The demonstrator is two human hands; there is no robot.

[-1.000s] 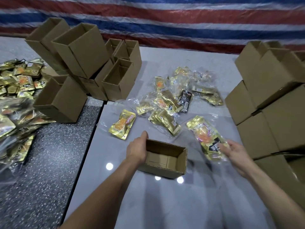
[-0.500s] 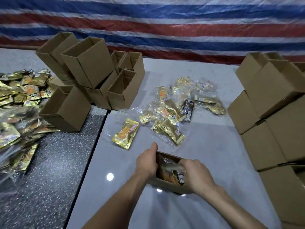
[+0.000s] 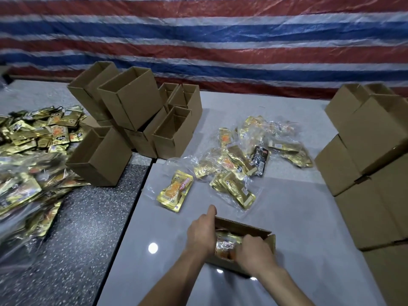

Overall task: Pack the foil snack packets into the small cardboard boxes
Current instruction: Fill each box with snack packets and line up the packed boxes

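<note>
We're in a makeshift packing room: a striped red, white and blue tarpaulin hangs as the back wall, open cardboard boxes pile up on grey tables, more cartons stack at right, and gold foil packets heap at left.

Striped tarp behind two tabletops.
Hangs across the whole back in red, white and blue bands, wrinkled and glossy. Below it, a pale grey top at centre and right, butted against a dark speckled slab on the left, thin dark seam between. Round light glint on the pale top's left part.
</note>
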